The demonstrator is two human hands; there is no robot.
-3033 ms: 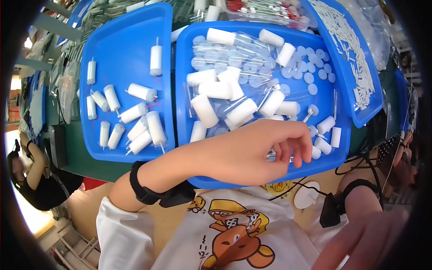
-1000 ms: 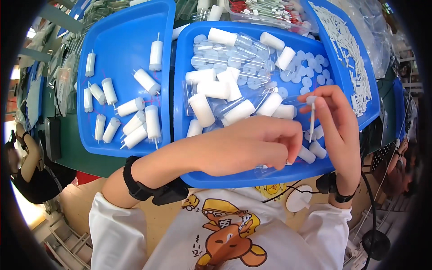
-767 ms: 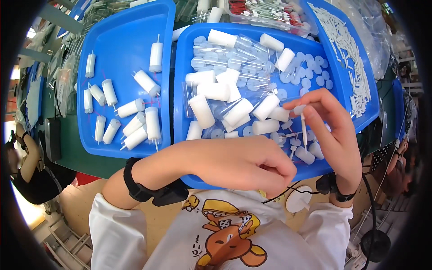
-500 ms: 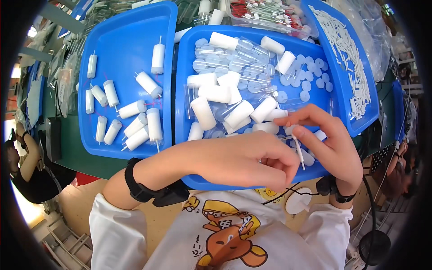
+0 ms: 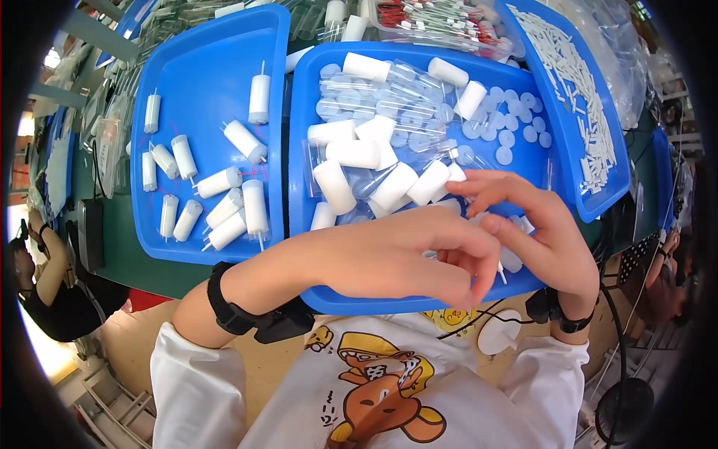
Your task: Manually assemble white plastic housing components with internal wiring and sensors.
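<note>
Right hand [image 5: 540, 230] had its thumb and fingertips drawn together on a pale disc [image 5: 477, 218], the forefinger reaching out to the left above it. Below the grip, the lower tip of a slim white rod [image 5: 502, 275] pointed toward the wearer, its long axis leaning a little rightward; its upper stretch was hidden behind the left fingers. That tip sat just right of the left hand [image 5: 407, 253], which lay palm down with curled fingers, and whether these gripped anything could not be told. The left forearm crossed rightward from the lower left, and the right one rose from the lower right with the wrist bent inward. Beneath both hands was the middle blue tray [image 5: 359, 303], with white cylinders [image 5: 334, 187], clear plastic sleeves [image 5: 413, 88] and loose translucent discs [image 5: 504, 155]. To its left, another blue tray [image 5: 206, 78] bore sleeved white cylinders [image 5: 256, 211].
</note>
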